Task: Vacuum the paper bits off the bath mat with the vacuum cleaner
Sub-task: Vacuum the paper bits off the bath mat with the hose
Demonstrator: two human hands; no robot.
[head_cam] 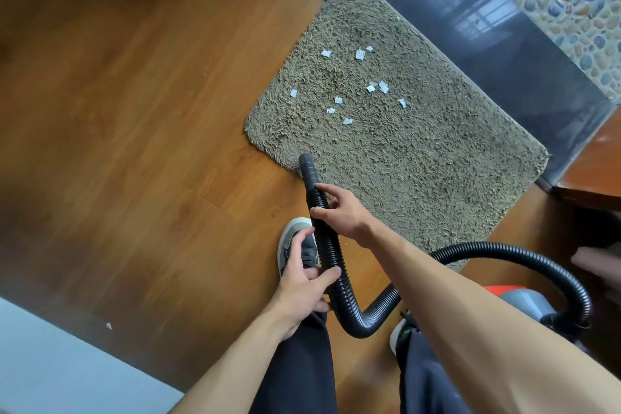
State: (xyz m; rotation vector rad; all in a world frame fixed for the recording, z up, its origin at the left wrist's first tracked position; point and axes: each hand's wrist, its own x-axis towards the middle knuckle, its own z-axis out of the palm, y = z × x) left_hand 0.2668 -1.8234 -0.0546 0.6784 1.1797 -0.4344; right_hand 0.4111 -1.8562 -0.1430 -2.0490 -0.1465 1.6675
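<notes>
The paper bits (383,86) lay scattered on the shaggy bath mat (420,161), well beyond the fingers (322,190) and apart from the nozzle (307,168), which pointed over the mat's near edge. The right hand (342,212) grasped the ribbed black hose (331,255) just behind the nozzle. The left hand (302,282) gripped the same hose lower down, nearer the body. Behind both hands the hose looped round to the vacuum cleaner (524,299). A shoe (295,235) stood beside the left hand's fingers on the wooden floor (134,111).
</notes>
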